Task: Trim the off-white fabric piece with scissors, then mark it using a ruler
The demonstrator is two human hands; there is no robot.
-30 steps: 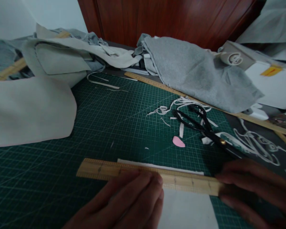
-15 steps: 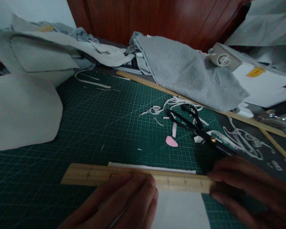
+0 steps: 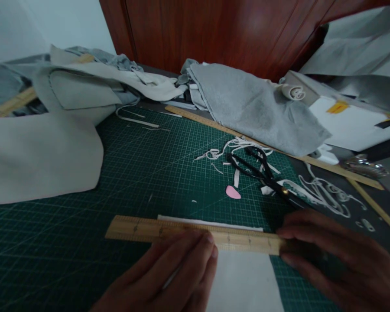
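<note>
A short wooden ruler [image 3: 243, 239] lies across a white sheet [image 3: 243, 277] on the green cutting mat [image 3: 169, 173]. A thin strip of the sheet shows beyond the ruler's far edge. My left hand [image 3: 172, 268] presses on the middle of the ruler, its fingers held together. At the ruler's right end, my right hand [image 3: 338, 255] has its thumb and fingers around the tip. Black scissors [image 3: 273, 184] rest beyond my right hand, their blades partly hidden by it.
White cords [image 3: 237, 145] and a pink scrap [image 3: 233, 192] lie mid-mat. Grey cloth [image 3: 247, 95] and a long wooden ruler [image 3: 208, 122] are behind. A large pale piece [image 3: 42, 160] covers the left; a white box [image 3: 347, 121] stands at the right.
The camera view has shifted slightly, so the background sits lower and the left-hand items farther right. Both hands stay on the short ruler.
</note>
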